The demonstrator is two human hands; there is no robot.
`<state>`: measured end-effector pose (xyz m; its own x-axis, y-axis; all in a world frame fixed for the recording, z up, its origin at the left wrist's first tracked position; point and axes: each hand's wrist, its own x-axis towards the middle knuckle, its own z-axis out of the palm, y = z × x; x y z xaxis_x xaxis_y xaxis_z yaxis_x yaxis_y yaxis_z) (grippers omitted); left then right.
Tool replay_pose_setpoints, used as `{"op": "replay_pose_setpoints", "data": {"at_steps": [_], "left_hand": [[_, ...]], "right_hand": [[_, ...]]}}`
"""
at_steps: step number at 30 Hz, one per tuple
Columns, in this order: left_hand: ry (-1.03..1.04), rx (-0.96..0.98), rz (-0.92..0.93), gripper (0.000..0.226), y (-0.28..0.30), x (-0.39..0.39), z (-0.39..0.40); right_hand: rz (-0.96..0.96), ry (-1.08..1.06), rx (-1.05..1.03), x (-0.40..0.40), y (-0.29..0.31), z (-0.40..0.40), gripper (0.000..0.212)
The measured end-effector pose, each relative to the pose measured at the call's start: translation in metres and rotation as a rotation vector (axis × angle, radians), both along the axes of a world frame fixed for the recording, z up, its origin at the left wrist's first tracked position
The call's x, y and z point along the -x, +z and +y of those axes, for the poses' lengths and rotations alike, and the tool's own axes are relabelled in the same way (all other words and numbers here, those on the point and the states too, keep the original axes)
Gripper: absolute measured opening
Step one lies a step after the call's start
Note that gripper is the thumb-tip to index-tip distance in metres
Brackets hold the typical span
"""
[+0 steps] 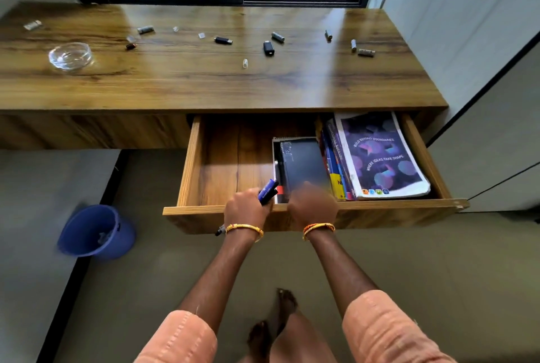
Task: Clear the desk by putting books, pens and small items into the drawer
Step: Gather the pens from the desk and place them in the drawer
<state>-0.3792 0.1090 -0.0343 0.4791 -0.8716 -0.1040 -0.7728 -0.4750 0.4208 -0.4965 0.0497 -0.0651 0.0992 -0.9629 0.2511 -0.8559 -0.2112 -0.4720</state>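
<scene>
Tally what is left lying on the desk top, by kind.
Glass bowl: 1
Batteries: 5
Black USB sticks: 2
Clear caps: 4
Bits too small to tell: 2
Total: 14

Purple-patterned book [380, 158], blue pens [268, 191], blue bin [96, 231], wood-grain desk [204, 82], gold bangles [244, 228].
</scene>
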Motion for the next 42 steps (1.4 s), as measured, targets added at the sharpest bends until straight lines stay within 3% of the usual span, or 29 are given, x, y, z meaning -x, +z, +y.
{"op": "replay_pose_setpoints", "data": {"at_steps": [5,11,12,14,16,18,20,22,26,30,35,37,40,42], "left_hand": [[-0.014,0.015,-0.034,0.031,-0.004,0.012,0.026],[-0.019,-0.062,0.048,0.024,-0.001,0.007,0.036],[-0.010,-0.076,0.132,0.022,0.000,0.003,0.036],[0.050,-0.057,0.499,0.013,0.003,-0.008,0.034],[0.172,-0.023,0.979,0.004,0.017,-0.019,0.033],[0.282,0.035,1.351,0.014,0.036,-0.027,0.031],[0.357,0.097,1.577,0.017,0.051,-0.036,0.025],[0.403,0.133,1.688,0.020,0.056,-0.045,0.015],[0.389,0.164,1.731,0.030,0.053,-0.061,-0.005],[0.348,0.103,1.712,0.027,0.043,-0.068,-0.024],[0.411,-0.034,1.605,0.025,0.002,-0.078,-0.047],[0.491,-0.107,1.527,0.024,-0.015,-0.083,-0.052],[0.635,-0.179,1.463,0.024,-0.037,-0.090,-0.055],[0.673,-0.170,1.446,0.020,-0.042,-0.093,-0.055]], "right_hand": [[0.006,-0.023,0.061,0.009,-0.003,0.023,0.027],[0.069,-0.030,-0.113,0.014,0.006,0.036,0.025],[0.088,-0.043,-0.177,0.014,0.011,0.035,0.025],[0.035,-0.061,-0.363,0.011,0.026,0.030,0.024],[-0.219,-0.065,-0.527,0.004,0.044,0.021,0.018],[-0.430,0.016,-0.616,-0.006,0.061,0.013,0.010],[-0.557,0.154,-0.774,-0.018,0.081,0.009,0.007],[-0.649,0.248,-0.953,-0.026,0.097,0.005,0.004],[-0.597,0.290,-1.087,-0.039,0.100,-0.014,0.025],[-0.594,0.353,-1.181,-0.056,0.083,-0.027,0.017],[-0.553,0.181,-1.227,-0.075,0.039,-0.047,0.006],[-0.387,0.115,-1.179,-0.079,0.013,-0.055,0.008],[-0.018,0.099,-0.940,-0.084,-0.018,-0.059,0.021],[0.061,0.082,-0.828,-0.089,-0.023,-0.055,0.022]]}}
